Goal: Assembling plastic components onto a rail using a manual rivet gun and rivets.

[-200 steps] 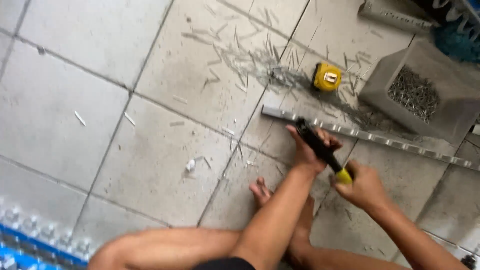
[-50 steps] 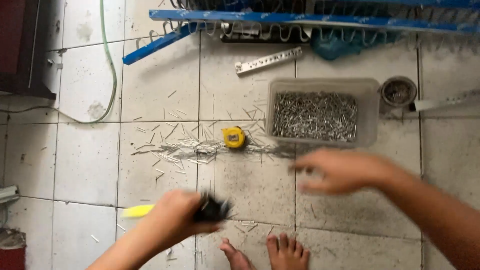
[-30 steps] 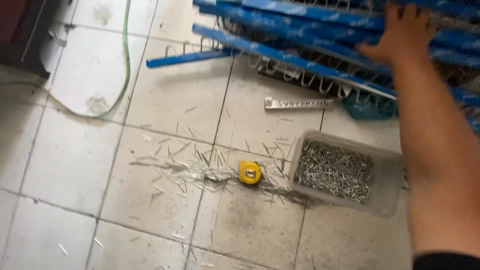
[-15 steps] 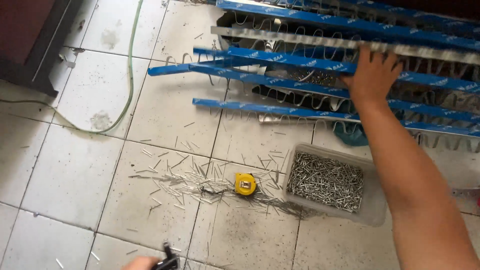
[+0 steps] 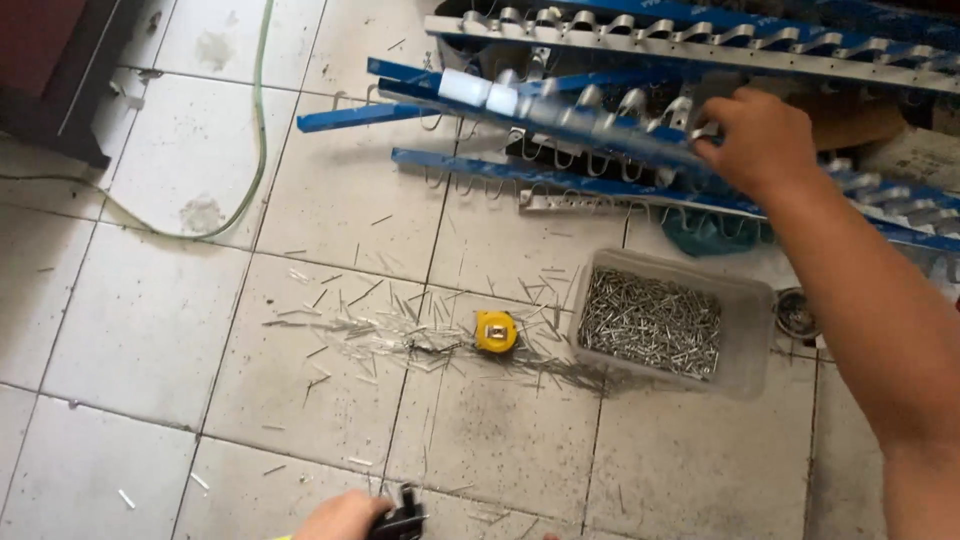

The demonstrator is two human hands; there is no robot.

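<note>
Head view: right hand (image 5: 762, 135) now grips blue rail (image 5: 560, 110).

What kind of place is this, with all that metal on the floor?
Probably a small metal workshop. Blue metal rails with hooks lie stacked on the tiled floor, beside a clear tub of rivets, a yellow tape measure and scattered metal pins.

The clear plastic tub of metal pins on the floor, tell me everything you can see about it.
The clear rectangular plastic tub sits flat on the grey tiled floor, open-topped, with rounded corners and cloudy, translucent walls. A loose heap of thin silvery metal pins covers its bottom. Neither hand touches it. The small yellow tape measure lies to its left, and the blue metal rails with wire hooks lie beyond it.
</note>
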